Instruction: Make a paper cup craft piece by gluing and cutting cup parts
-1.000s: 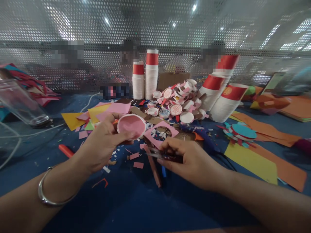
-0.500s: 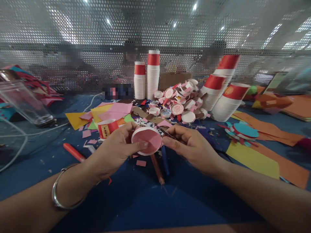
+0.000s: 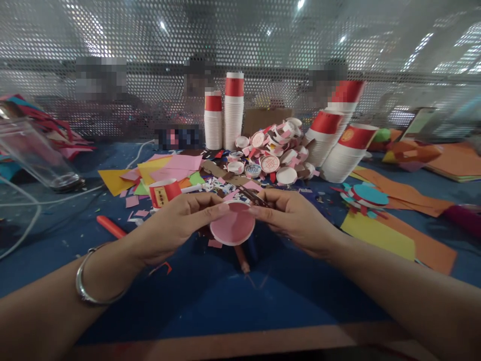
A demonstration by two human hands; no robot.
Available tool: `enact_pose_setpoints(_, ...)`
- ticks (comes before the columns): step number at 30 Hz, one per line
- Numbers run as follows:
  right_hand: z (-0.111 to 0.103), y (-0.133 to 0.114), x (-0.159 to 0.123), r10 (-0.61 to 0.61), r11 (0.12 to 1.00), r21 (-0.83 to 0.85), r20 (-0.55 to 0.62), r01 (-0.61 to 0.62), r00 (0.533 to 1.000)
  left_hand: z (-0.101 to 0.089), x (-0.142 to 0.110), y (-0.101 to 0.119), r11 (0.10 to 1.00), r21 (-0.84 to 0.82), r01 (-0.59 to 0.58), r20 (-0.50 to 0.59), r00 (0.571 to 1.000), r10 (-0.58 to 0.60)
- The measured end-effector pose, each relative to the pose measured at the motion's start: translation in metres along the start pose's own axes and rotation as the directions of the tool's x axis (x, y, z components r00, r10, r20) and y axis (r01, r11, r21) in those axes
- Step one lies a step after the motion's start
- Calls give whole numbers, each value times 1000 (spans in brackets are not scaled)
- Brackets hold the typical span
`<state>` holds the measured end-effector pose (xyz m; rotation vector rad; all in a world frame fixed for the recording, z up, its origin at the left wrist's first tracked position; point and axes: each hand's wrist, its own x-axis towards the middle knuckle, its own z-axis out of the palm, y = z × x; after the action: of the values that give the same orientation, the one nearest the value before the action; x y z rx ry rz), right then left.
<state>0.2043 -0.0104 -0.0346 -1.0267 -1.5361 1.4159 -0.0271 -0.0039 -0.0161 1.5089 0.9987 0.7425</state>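
Observation:
A shallow round paper cup base (image 3: 233, 228), with a white rim and a pink disc inside, is held between my hands over the blue table. My left hand (image 3: 178, 220) pinches its upper left rim, thumb on top. My right hand (image 3: 296, 218) grips the upper right rim between thumb and fingers. A dark slender thing (image 3: 255, 196) shows beside the right fingertips; its kind is unclear. Just beyond my left hand stands a red and white paper cup (image 3: 165, 193). Beneath the cup base lies a brown stick-like thing (image 3: 242, 260), partly hidden.
Tall paper cup stacks (image 3: 233, 115) stand at the back, with leaning stacks (image 3: 338, 155) to the right. Between them is a heap of cut cup bases (image 3: 278, 150). Coloured paper (image 3: 176, 168), a clear bottle (image 3: 41, 155), a red stick (image 3: 110, 226) and a turquoise-topped paper piece (image 3: 370, 195) lie around.
My left thumb has moved from the middle of the pink disc to its upper rim. The cup base has tipped and sits slightly lower and to the right. The view has shifted a little.

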Motion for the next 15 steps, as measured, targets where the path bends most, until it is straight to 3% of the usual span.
enact_pose_setpoints(8, -5, 6, 2, 7, 995, -95, 47, -3, 999, -11, 5, 3, 969, 248, -6, 152, 988, -33)
enact_pose_setpoints(15, -8, 8, 5, -34, 983, -179, 2, 34, 999, -20, 3, 11, 966, 256, -24, 195, 980, -27)
